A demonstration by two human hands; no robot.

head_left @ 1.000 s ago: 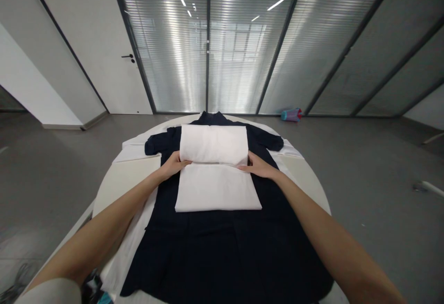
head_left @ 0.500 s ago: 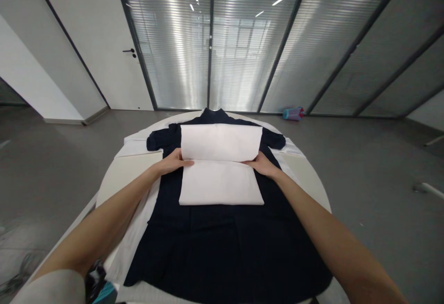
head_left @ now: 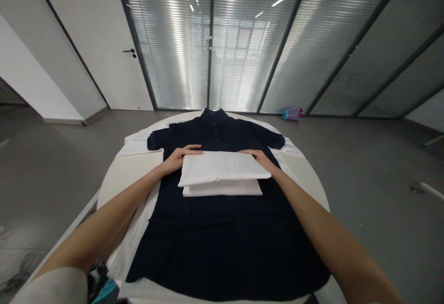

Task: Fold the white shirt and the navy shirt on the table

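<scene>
A white folded cloth (head_left: 225,167), its upper layer lapped over a lower one, rests on the chest and middle of a dark navy short-sleeved garment (head_left: 215,244). The garment is spread flat, collar at the far end. At the cloth's far left corner, my left hand (head_left: 176,158) grips the folded edge, fingers stretched along it. My right hand (head_left: 262,160) holds the far right corner, its fingers on the far edge and its thumb hidden.
Under the garment is a round table (head_left: 118,172) with white fabric (head_left: 135,147) on it. A teal and dark object (head_left: 106,290) is at the lower left. A bluish cylindrical item (head_left: 293,113) lies on the floor by the glass partition (head_left: 239,63); a door (head_left: 104,40) stands at left.
The cloth's far panel has been folded over toward me onto the near part, uncovering the garment's chest and buttons. Both hands have moved slightly away from me, to the new far edge.
</scene>
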